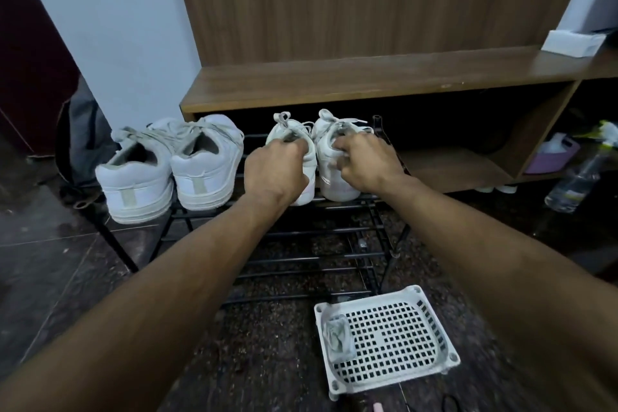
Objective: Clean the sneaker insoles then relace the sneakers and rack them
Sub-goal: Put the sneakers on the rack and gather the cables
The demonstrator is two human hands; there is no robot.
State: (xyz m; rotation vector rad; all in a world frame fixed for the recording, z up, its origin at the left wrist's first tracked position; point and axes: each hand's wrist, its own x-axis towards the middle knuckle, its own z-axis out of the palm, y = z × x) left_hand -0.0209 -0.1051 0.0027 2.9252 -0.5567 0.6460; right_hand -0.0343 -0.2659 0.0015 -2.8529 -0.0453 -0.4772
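**A:** Nearest to us, low in the view, we see a white perforated tray [431,321] on the dark floor, with a crumpled grey cloth [339,338] lying in its left corner. Our two bare forearms reach forward over it.

**B:** And where do our hands end up?

**A:** On the top tier of a black wire shoe rack [314,257]. Our left hand [276,170] grips the heel collar of the left sneaker [309,157] of a small white pair, fingers curled over its rim. Our right hand [364,162] holds the right sneaker [329,174] the same way. The two shoes stand upright, heels towards us, touching side by side, soles resting on the rack bars.

**B:** Are they laced?

**A:** Laces show above both tongues, and they look tied, though our hands hide much of the openings, so we cannot be sure. The insoles are out of sight.

**B:** So how far along are we?

**A:** We judge it nearly finished. A larger white pair [170,164], laced, already sits on the same tier just to the left, well clear of our hands. The cloth lies unused in the tray, which suggests cleaning is over. What seems left is letting go of this pair, perhaps after squaring it up.

**B:** Anything else around?

**A:** A wooden shelf unit [368,77] stands behind the rack, and a clear bottle [575,184] lies at far right.
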